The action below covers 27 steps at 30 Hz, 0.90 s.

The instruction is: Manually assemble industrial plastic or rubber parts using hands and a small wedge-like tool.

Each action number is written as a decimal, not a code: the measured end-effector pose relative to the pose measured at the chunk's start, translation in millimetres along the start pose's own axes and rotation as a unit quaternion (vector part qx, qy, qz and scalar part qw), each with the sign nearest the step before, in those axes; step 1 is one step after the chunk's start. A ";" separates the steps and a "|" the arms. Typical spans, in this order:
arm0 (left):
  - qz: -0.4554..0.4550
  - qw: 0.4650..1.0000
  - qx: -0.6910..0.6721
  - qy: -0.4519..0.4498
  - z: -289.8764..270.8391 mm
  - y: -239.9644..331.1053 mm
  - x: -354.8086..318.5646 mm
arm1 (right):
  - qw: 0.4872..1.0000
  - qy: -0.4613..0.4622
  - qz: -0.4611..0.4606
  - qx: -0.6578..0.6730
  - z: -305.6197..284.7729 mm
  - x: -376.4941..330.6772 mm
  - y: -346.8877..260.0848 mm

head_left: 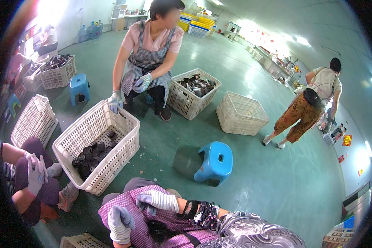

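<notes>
My left hand, in a white glove with a grey-coated palm, is closed above the pink checkered apron on my lap. My right hand, in a striped glove of the same sort, lies closed over my thigh, its fingers curled under. No object sticks out of either hand. Below and between them is a dark patch on the apron that I cannot make out. Beyond my knees stands a large white slatted crate, with dark, roundish pieces on its bottom.
A co-worker sits with a gloved hand on the crate's rim; another's gloved hands are at left. A blue stool, a filled crate and an empty crate stand beyond. A person walks at right.
</notes>
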<state>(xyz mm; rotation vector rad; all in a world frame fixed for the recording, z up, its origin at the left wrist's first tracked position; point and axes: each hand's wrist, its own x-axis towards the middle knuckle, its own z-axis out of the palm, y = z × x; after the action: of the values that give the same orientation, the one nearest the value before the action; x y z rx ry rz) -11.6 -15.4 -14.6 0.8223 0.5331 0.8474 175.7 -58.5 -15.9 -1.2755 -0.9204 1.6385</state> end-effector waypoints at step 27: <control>0.001 0.999 -0.015 0.040 -27.1 -20.9 3.9 | 1.000 -0.005 0.019 0.013 1.6 0.2 -3.4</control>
<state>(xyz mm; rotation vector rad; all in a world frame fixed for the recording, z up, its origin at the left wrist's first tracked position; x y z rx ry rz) -19.2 -9.2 -47.7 0.7640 0.5883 0.8914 174.7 -57.1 -12.5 -1.2745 -0.8823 1.6832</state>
